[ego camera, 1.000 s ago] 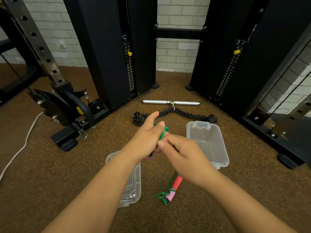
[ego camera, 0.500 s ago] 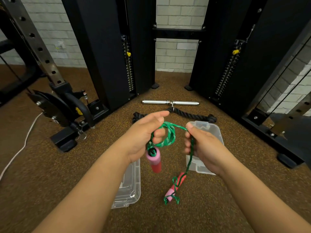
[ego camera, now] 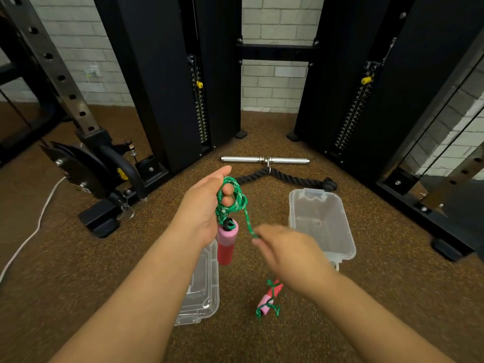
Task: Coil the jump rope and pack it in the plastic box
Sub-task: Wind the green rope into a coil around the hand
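Meanwhile the left hand grips green jump rope coils, one handle dangling, the right hand pinches the strand, the other handle lies on the floor, and the plastic box holds nothing beside its lid.

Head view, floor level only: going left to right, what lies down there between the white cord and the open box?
White cord → clear plastic lid flat on the floor → the jump rope's second pink-and-red foam handle lying on the floor → open clear plastic box.
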Demonstrator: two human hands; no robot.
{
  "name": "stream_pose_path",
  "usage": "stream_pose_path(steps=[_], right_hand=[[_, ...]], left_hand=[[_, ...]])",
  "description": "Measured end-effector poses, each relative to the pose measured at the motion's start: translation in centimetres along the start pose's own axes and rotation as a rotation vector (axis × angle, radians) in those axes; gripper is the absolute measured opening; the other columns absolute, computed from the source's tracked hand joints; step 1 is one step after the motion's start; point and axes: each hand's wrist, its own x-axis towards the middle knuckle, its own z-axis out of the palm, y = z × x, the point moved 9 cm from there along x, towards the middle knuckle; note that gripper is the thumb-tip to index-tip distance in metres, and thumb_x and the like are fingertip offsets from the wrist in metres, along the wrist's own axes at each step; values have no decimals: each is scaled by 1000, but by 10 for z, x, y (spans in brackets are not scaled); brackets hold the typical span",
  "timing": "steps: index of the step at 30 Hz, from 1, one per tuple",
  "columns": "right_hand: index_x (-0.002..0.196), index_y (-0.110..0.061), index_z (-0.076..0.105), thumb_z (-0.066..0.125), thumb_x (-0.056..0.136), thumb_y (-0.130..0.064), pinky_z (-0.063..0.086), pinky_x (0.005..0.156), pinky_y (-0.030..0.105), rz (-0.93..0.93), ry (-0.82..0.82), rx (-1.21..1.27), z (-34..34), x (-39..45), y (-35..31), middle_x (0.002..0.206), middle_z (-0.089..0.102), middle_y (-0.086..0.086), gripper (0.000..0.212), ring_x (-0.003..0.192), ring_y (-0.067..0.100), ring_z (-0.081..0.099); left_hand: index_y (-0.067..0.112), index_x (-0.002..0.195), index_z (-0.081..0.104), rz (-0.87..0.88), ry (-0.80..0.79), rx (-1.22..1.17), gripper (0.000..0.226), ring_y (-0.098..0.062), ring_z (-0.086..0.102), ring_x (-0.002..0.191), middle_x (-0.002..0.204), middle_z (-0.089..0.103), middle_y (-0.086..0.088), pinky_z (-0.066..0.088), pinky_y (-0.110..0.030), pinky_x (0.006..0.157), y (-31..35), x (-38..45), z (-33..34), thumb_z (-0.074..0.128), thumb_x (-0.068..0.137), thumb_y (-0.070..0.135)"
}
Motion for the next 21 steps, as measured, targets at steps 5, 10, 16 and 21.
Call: stream_pose_path(steps=[5,10,16,21], right_hand=[[110,-22,52,35,99,-34,48,78,39,-134,-19,169,4,-4,-33,101,62,-2,24,93,19,58],[85,-22,59,49,95,-35,45,65,38,-71,50,480,-28,3,-27,72,53,-11,19,67,10,51],[80,-19,63,60,89,-32,45,57,32,154,147,814,-54,5,15,59,60,-6,16,55,12,55],[83,-21,62,64,86,-35,33,50,21,316,215,894,-47,5,49,58,47,-15,15,52,5,39]], left_hand=[[23,136,46,-65,-65,174,37,-9,54,63,92,77,-1,49,-23,56,-8,-11,11,44,99,20],[45,139,37,-73,-192,550,41,-8,59,74,106,71,12,47,-22,54,-16,-21,21,39,99,40],[29,138,44,-150,-507,628,61,-12,59,74,101,70,-7,47,-27,74,-34,-33,41,28,92,65],[18,136,49,-116,-664,460,50,-7,50,57,61,55,3,43,-20,60,-29,-45,57,61,88,27]])
